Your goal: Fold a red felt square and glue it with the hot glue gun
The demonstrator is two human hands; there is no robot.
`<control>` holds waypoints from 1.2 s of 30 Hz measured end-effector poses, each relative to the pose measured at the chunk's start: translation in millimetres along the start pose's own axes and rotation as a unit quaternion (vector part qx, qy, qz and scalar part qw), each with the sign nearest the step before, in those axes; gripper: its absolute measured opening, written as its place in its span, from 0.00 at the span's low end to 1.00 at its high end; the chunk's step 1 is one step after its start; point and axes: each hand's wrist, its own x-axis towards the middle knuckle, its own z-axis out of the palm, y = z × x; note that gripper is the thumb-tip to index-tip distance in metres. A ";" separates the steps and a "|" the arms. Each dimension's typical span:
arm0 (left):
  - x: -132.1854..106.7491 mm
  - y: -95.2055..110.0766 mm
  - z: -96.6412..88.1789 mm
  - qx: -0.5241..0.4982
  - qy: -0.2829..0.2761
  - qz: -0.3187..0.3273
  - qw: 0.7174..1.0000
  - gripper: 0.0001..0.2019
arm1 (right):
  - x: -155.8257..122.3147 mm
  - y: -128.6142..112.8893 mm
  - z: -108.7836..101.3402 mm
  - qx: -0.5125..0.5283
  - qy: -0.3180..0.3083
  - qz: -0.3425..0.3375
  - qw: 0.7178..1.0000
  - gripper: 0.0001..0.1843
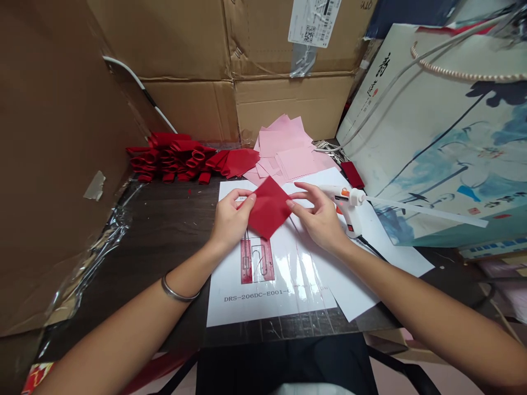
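Note:
A square of red fabric [269, 208], turned like a diamond, is held up over the printed sheet. My left hand [231, 215] pinches its left corner between thumb and fingers. At the opposite corner, my right hand [317, 213] grips it with the thumb in front, other fingers spread behind. Below lies the white printed sheet [230, 310] with a red and black diagram and a code under clear tape. Just right of my right hand is a white glue gun [349, 211] with a long glue stick [424, 211] in its back.
Rolled red fabric pieces [177, 156] are heaped at the back left. Pink squares [288, 140] lie behind my hands, beside metal clips [329, 149]. Cardboard boxes [181, 38] wall the back and left; a patterned paper bag [461, 148] stands right, a cable crossing it.

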 end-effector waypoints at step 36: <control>6.0 2.2 -13.6 0.403 -0.228 0.284 0.839 0.10 | -1.9 -8.8 -7.3 -0.479 -0.218 -0.221 0.821 0.15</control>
